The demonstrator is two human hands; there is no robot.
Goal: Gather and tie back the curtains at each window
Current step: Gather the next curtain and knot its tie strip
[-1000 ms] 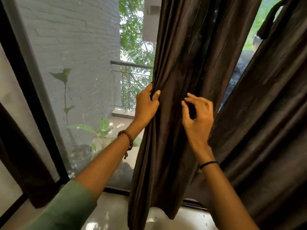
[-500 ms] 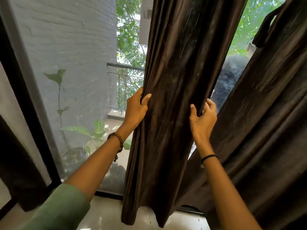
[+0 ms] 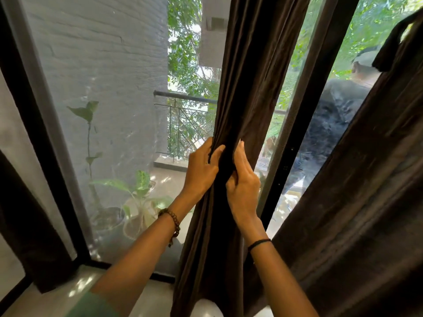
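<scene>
**Bunching the brown curtain point(image 3: 251, 76)**

At 8 o'clock, a dark side panel point(image 3: 29, 225); nearer in, potted plants point(image 3: 139, 191) behind the glass point(image 3: 109, 88). Dead centre — left hand point(image 3: 201, 170) curled round the left edge of the brown curtain, thumb pressed over the folds; just beside, on its 3 o'clock side, right hand point(image 3: 243, 184) gripping the same gathered bundle. At 4 o'clock — a second curtain point(image 3: 366, 213), apart from both hands.

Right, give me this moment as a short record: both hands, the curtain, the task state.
left hand: grips the left edge of the brown curtain
right hand: grips the same folds, beside the left hand
brown curtain: bunched into a narrow column between the hands
tie-back: none visible
second curtain: hangs to the right, touched by neither hand
task state: gathered, not yet tied
</scene>
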